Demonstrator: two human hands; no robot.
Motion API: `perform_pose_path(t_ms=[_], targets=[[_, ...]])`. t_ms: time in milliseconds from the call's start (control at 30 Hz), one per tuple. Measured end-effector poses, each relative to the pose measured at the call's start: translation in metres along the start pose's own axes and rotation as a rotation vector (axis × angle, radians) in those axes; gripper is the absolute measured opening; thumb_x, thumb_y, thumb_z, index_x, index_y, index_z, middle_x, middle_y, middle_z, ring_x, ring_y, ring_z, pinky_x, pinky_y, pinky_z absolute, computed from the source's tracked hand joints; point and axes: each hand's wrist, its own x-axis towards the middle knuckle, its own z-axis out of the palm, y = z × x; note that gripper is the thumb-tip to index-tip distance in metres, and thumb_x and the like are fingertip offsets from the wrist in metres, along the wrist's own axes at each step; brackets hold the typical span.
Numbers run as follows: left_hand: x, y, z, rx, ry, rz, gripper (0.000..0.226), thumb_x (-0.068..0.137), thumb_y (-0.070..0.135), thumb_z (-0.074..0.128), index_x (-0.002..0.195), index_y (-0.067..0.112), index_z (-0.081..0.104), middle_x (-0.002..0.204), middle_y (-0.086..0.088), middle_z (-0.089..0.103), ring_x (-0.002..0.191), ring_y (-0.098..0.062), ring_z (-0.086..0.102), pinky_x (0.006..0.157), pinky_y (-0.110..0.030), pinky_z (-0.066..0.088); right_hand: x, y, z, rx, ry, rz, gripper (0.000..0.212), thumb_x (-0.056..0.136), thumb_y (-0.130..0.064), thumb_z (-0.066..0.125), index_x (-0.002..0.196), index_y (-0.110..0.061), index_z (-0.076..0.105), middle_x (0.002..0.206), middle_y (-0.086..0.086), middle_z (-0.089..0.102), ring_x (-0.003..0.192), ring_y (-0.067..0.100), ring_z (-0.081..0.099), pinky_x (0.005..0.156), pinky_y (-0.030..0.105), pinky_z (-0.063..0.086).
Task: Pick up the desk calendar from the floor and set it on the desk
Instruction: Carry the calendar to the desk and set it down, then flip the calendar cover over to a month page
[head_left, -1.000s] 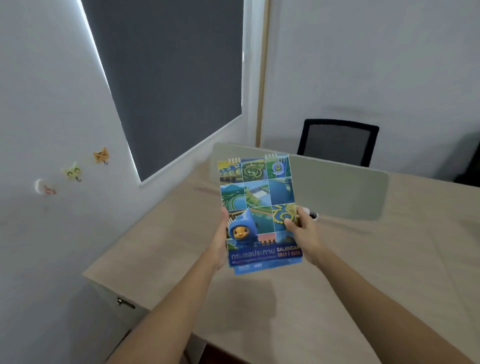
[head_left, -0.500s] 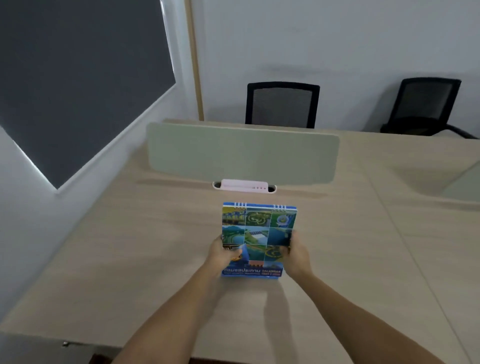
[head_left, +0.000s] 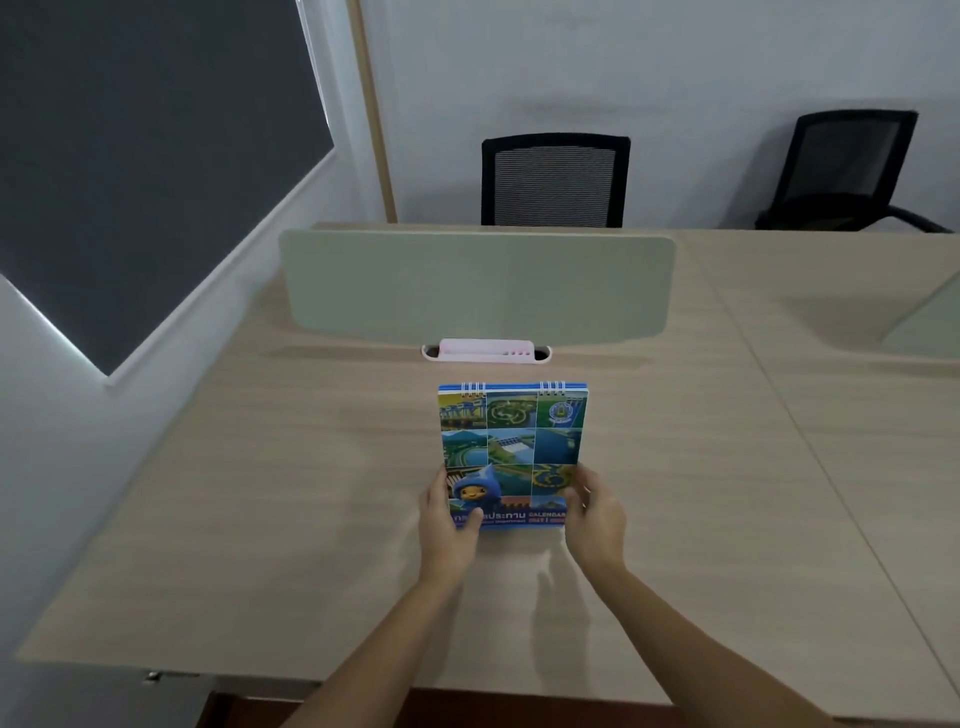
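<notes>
From the head camera we look down at our two bare arms reaching over a pale wooden desk (head_left: 270, 519), where our left hand (head_left: 449, 525) and right hand (head_left: 595, 519) clasp the lower corners of the colourful desk calendar (head_left: 511, 447), fingers curled closed around its edges, spiral binding at the top. Compared with half a second ago, the calendar looks lower and more upright, its bottom edge apparently meeting the desktop, in front of a pink tray (head_left: 485, 349) and grey-green divider panel (head_left: 478, 286). Two black chairs (head_left: 553, 182) stand behind the desk.
</notes>
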Motion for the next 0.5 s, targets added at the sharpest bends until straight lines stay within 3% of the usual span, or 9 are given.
perform_pose_path(t_ms=[133,233,333,500], targets=[[-0.002,0.001,-0.01,-0.01,-0.027,-0.025,0.073,0.081,0.0,0.068,0.145,0.009,0.036,0.146,-0.011,0.044,0.136,-0.024,0.043,0.115,-0.04,0.037,0.001,0.001,-0.004,-0.066,-0.031,0.011,0.04,0.094,-0.004,0.045,0.131,-0.011,0.057,0.121,0.009,0.069,0.11,0.026,0.064,0.09,0.033,0.05],[-0.002,0.004,-0.014,-0.044,-0.046,-0.059,0.069,0.082,-0.002,0.067,0.144,0.008,0.038,0.146,-0.011,0.046,0.134,-0.024,0.046,0.114,-0.044,0.038,0.004,0.001,-0.006,-0.119,-0.025,-0.003,0.037,0.094,-0.006,0.044,0.126,-0.012,0.062,0.112,0.011,0.073,0.097,0.028,0.066,0.074,0.028,0.045],[-0.004,0.009,-0.016,-0.057,-0.052,-0.071,0.067,0.082,-0.004,0.066,0.143,0.005,0.041,0.144,-0.012,0.048,0.132,-0.024,0.049,0.114,-0.042,0.038,0.004,0.003,-0.009,-0.132,-0.02,-0.026,0.033,0.094,-0.007,0.046,0.119,-0.013,0.066,0.103,0.011,0.075,0.089,0.027,0.066,0.069,0.026,0.041],[-0.013,0.015,-0.02,-0.047,-0.029,-0.068,0.059,0.083,-0.001,0.065,0.139,0.006,0.046,0.139,-0.009,0.052,0.128,-0.02,0.051,0.112,-0.038,0.041,0.003,0.003,-0.015,-0.066,-0.014,0.006,0.028,0.093,-0.01,0.051,0.114,-0.012,0.069,0.105,0.01,0.075,0.095,0.025,0.068,0.078,0.03,0.049]])
